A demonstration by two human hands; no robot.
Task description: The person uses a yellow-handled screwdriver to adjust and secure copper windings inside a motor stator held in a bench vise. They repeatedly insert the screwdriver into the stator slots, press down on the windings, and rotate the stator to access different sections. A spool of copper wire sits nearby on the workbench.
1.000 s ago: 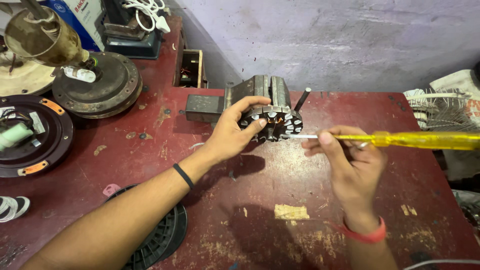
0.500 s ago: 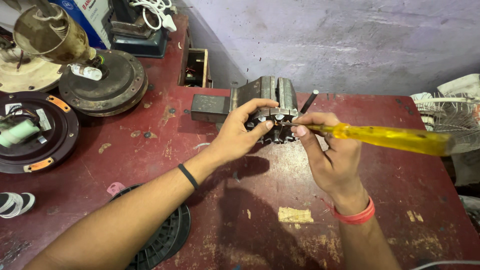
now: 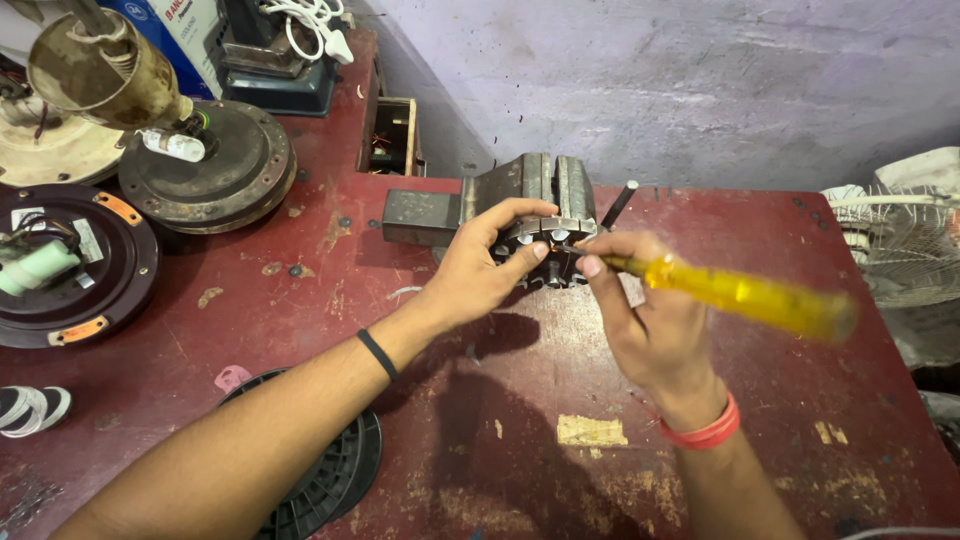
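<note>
A round metal motor stator (image 3: 553, 252) with slotted teeth is clamped in a grey bench vise (image 3: 520, 195) at the back of the red table (image 3: 300, 300). My left hand (image 3: 480, 270) grips the stator's left side, thumb along its lower rim. My right hand (image 3: 650, 320) holds a screwdriver with a yellow handle (image 3: 750, 297); its tip rests on the stator's face by my left thumb. A black band circles my left wrist, a red one my right.
Fan motor housings (image 3: 210, 165) and a dark round cover (image 3: 70, 265) lie at the left. A black grille (image 3: 335, 475) sits under my left forearm. A wooden box (image 3: 392, 135) stands behind the vise. A white fan guard (image 3: 900, 240) is at the right edge.
My right hand has moved left with the screwdriver, bringing its tip from beside the stator onto the stator's face. My left hand has kept its grip.
</note>
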